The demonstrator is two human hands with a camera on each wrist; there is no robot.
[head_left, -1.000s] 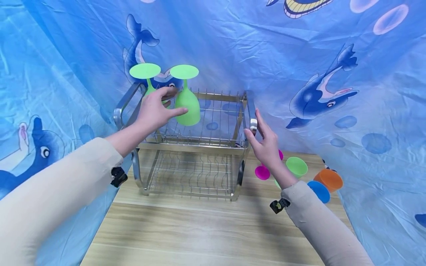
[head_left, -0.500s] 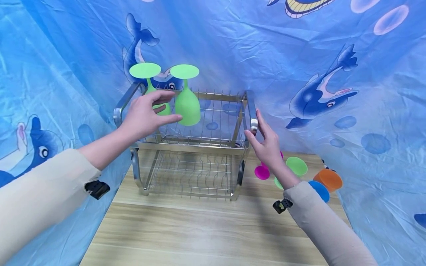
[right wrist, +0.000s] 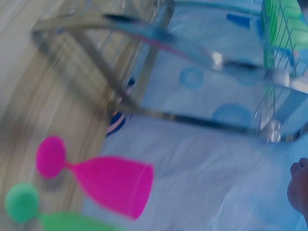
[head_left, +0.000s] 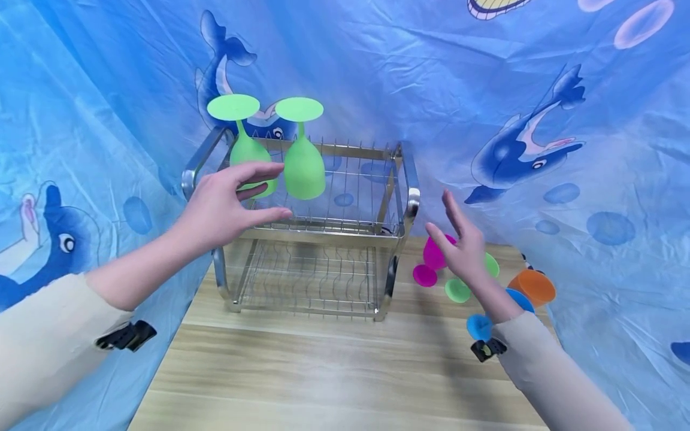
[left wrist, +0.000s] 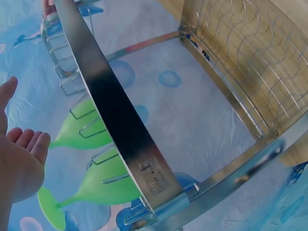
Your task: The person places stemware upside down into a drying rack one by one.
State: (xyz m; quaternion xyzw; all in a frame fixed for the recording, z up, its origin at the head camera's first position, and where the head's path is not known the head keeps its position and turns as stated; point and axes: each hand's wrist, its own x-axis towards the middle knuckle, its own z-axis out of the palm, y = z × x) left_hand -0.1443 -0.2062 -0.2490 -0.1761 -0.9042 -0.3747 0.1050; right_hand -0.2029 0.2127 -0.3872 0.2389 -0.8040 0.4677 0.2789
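Two green goblets stand upside down on the upper tier of a two-tier metal dish rack, at its left side. My left hand is in front of the left goblet, partly covering its bowl; its thumb and fingers are spread apart with nothing gripped. Beside that one is the right goblet, just past the fingertips. My right hand hovers right of the rack, apart from its side handle, fingers straight. Below it on the table lies a magenta goblet, on its side.
More goblets lie on the right of the wooden table: a green one, a blue one and an orange one. The rack's lower tier has wire dividers. Blue dolphin-print sheeting hangs behind and at both sides.
My left hand has drawn back left and down from between the goblets, which stay in place. My right hand has let go of the rack's side handle and moved right.
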